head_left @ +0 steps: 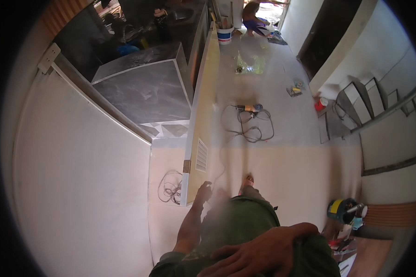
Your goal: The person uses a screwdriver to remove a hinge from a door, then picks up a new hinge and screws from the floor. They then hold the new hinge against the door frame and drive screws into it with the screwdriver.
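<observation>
1. Both hands are in view. Our left hand hangs low beside the near end of the cream door. It is blurred, so we cannot tell how far its fingers are open or whether they touch the door's edge.
2. Our right hand lies flat and spread on our green shirt, holding nothing.
3. Just left of the left hand a cable coils on the floor. Well ahead of it lies a grinder with its cord looped.
4. We judge tripping the main risk: our foot snagging either lead could drag the grinder or topple the door.
5. The hinge juts just beyond the left hand and could scrape the knuckles.
</observation>
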Tool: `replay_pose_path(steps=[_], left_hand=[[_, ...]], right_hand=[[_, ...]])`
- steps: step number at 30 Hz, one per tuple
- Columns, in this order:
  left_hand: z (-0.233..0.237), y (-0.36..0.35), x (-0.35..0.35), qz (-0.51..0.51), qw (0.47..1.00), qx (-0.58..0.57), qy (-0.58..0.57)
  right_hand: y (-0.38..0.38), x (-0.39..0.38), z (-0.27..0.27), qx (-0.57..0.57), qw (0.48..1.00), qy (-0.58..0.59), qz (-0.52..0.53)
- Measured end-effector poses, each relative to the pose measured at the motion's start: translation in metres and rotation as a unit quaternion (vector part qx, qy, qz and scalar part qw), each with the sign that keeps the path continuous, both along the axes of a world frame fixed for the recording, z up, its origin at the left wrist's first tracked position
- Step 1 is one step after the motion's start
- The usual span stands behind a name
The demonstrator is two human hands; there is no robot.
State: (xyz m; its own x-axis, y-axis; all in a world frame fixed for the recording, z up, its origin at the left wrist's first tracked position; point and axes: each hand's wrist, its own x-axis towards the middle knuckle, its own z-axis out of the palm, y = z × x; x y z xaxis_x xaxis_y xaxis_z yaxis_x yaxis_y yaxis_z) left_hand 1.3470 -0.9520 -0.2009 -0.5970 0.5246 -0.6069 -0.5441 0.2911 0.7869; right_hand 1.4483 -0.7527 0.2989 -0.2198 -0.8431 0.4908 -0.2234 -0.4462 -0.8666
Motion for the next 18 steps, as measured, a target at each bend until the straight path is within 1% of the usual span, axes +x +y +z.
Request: replay_pose_path(steps=[2, 3, 4, 5, 6, 7, 8, 9, 10, 11, 12, 13, 14, 15, 16, 17, 18], left_hand=[[0.013, -0.002, 0.014, -0.046, 0.988, -0.133, 0.070], [0.016, -0.001, 0.019, -0.069, 0.972, -0.199, 0.106], [-0.002, -0.013, 0.029, -0.103, 0.961, -0.221, 0.127], [-0.020, -0.024, 0.040, -0.136, 0.949, -0.244, 0.148], [-0.034, -0.037, 0.052, -0.183, 0.933, -0.260, 0.171], [-0.041, -0.049, 0.064, -0.231, 0.914, -0.274, 0.192], [-0.045, -0.062, 0.076, -0.253, 0.908, -0.269, 0.199], [-0.056, -0.074, 0.088, -0.239, 0.922, -0.239, 0.190], [-0.071, -0.088, 0.098, -0.173, 0.962, -0.154, 0.147], [-0.082, -0.097, 0.098, -0.104, 0.987, -0.064, 0.107], [-0.083, -0.094, 0.088, -0.100, 0.988, -0.048, 0.107], [-0.079, -0.099, 0.094, -0.097, 0.990, -0.035, 0.098], [-0.070, -0.100, 0.097, -0.078, 0.994, -0.031, 0.071], [-0.059, -0.102, 0.099, -0.059, 0.997, -0.028, 0.045], [-0.049, -0.098, 0.098, -0.023, 0.999, -0.034, 0.000], [-0.040, -0.092, 0.098, 0.012, 0.998, -0.040, -0.045], [-0.040, -0.086, 0.096, 0.015, 0.997, -0.028, -0.065]], right_hand=[[0.024, -0.004, -0.042, 0.019, 0.997, -0.049, -0.052], [0.039, -0.010, -0.071, 0.045, 0.989, -0.086, -0.110], [0.054, -0.016, -0.103, 0.081, 0.970, -0.133, -0.187], [0.068, -0.022, -0.139, 0.125, 0.933, -0.189, -0.279], [0.081, -0.028, -0.178, 0.187, 0.872, -0.228, -0.392], [0.095, -0.033, -0.221, 0.247, 0.791, -0.253, -0.499], [0.109, -0.032, -0.265, 0.308, 0.706, -0.237, -0.592], [0.122, -0.023, -0.304, 0.370, 0.627, -0.193, -0.658], [0.132, -0.007, -0.334, 0.436, 0.569, -0.132, -0.685], [0.136, 0.012, -0.348, 0.534, 0.531, -0.079, -0.653], [0.132, 0.032, -0.334, 0.709, 0.493, -0.053, -0.502], [0.138, 0.063, -0.363, 0.723, 0.553, -0.100, -0.401], [0.140, 0.094, -0.410, 0.716, 0.581, -0.229, -0.313], [0.138, 0.158, -0.483, 0.361, 0.691, -0.413, -0.471], [0.132, 0.165, -0.454, 0.248, 0.672, -0.533, -0.451], [0.131, 0.163, -0.428, 0.194, 0.629, -0.619, -0.429], [0.125, 0.153, -0.388, 0.168, 0.604, -0.655, -0.423]])
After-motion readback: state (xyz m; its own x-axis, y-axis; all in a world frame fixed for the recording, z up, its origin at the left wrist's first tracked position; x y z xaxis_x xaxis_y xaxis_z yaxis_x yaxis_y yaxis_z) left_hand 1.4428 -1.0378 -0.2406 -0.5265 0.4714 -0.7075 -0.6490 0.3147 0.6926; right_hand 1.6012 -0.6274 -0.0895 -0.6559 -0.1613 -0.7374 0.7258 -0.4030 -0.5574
